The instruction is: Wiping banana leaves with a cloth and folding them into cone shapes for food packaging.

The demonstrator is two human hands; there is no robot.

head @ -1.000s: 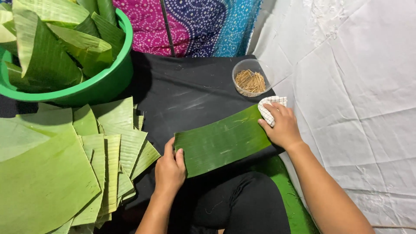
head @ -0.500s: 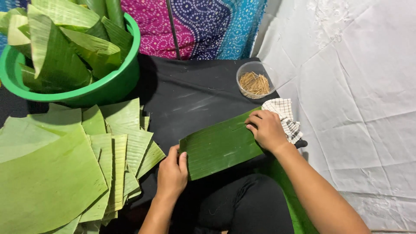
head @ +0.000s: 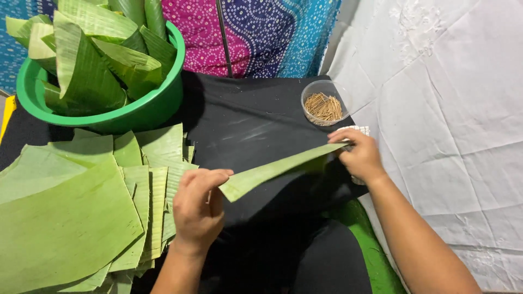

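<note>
One banana leaf strip (head: 283,166), long, ribbed, pale matte underside up, was lifted edge-on above the black cloth worktop (head: 245,120). Both hands were clamped on it: left hand (head: 199,209) pinched the near end between thumb and fingers, right hand (head: 357,155) gripped the far end, hands well apart. Under the right hand: one checked white cloth (head: 357,130), mostly hidden. Just beyond it, one round clear plastic cup (head: 316,90) of thin brown sticks (head: 324,106), too many to count. One round green plastic basin (head: 147,111) at far left held folded, glossy darker leaves (head: 87,71). One fanned stack of flat cut leaf sheets (head: 71,218) lay left of the left hand, count unclear. White creased sheet (head: 447,109) at right.
</note>
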